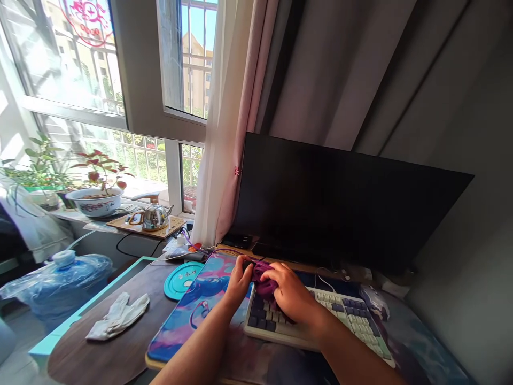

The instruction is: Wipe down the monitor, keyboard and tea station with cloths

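Note:
Both my hands meet over the far left corner of a cream and dark-keyed keyboard. My left hand and my right hand are both closed round a small purple bundle, soft like cloth or yarn. A thin purple strand runs from it toward the back of the desk. The keyboard lies on a blue and pink desk mat.
A dark monitor stands right behind the hands. A teal round lid and a crumpled white glove lie on the brown desk to the left. Further left are a water jug, a kettle, potted plants and the window.

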Motion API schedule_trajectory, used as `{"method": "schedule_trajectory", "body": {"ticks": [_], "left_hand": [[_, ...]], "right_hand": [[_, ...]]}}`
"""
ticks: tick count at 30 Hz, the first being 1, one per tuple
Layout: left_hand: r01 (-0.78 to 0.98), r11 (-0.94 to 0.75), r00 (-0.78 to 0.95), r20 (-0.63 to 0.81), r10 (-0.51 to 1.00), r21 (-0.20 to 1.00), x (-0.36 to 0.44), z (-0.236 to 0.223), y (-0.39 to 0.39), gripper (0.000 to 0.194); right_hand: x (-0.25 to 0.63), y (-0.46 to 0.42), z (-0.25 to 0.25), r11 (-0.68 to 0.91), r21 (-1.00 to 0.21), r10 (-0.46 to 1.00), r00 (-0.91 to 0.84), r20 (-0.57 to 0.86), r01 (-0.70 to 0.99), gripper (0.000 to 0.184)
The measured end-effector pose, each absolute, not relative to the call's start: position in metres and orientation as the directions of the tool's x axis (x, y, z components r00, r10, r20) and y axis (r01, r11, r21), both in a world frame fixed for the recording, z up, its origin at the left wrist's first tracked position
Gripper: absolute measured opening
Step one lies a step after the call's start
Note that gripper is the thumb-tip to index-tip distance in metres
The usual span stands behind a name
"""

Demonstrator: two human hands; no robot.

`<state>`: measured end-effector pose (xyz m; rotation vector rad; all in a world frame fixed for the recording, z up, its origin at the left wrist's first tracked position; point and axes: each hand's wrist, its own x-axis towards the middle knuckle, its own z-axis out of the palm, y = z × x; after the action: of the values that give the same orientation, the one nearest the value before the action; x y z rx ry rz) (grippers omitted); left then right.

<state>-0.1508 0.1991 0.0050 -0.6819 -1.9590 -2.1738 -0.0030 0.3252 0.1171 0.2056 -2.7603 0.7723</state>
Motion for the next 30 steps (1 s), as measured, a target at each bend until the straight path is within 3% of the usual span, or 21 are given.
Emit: {"method": "schedule_trajectory", "body": {"ticks": [5, 9, 13, 16, 18, 25, 30], "left_hand": [[0.301, -0.220, -0.887, 0.358, 0.294, 0.928, -0.152, 0.000, 0.201, 0.034], [0.310, -0.229, -0.877, 0.371, 0.306, 0.923, -0.154, -0.002, 0.201, 0.041], [0.285, -0.272, -0.866, 0.368, 0.338, 0.919, -0.155, 0.000, 0.199, 0.051], [0.263, -0.293, -0.883, 0.352, 0.312, 0.919, -0.156, -0.001, 0.199, 0.058], [0.260, -0.293, -0.896, 0.343, 0.282, 0.920, -0.159, -0.003, 0.199, 0.058], [0.183, -0.245, -0.942, 0.241, 0.233, 0.952, -0.176, -0.007, 0.193, 0.056], [0.165, -0.134, -0.961, 0.190, 0.202, 0.977, -0.179, -0.012, 0.197, 0.051]], "right_hand": [[0.062, 0.352, 0.120, 0.678, -0.723, 0.095, -0.958, 0.269, -0.136, 0.041], [0.113, 0.384, 0.109, 0.540, -0.840, 0.327, -0.908, 0.262, -0.048, 0.026], [0.159, 0.420, 0.088, 0.258, -0.965, 0.596, -0.777, 0.203, -0.054, 0.027], [0.186, 0.439, 0.083, 0.116, -0.989, 0.685, -0.714, 0.145, -0.089, 0.031], [0.199, 0.447, 0.087, 0.139, -0.985, 0.710, -0.683, 0.168, -0.098, 0.032], [0.226, 0.466, 0.100, 0.454, -0.888, 0.732, -0.535, 0.421, -0.077, 0.031], [0.253, 0.470, 0.103, 0.364, -0.926, 0.855, -0.356, 0.376, -0.103, 0.028]]}}
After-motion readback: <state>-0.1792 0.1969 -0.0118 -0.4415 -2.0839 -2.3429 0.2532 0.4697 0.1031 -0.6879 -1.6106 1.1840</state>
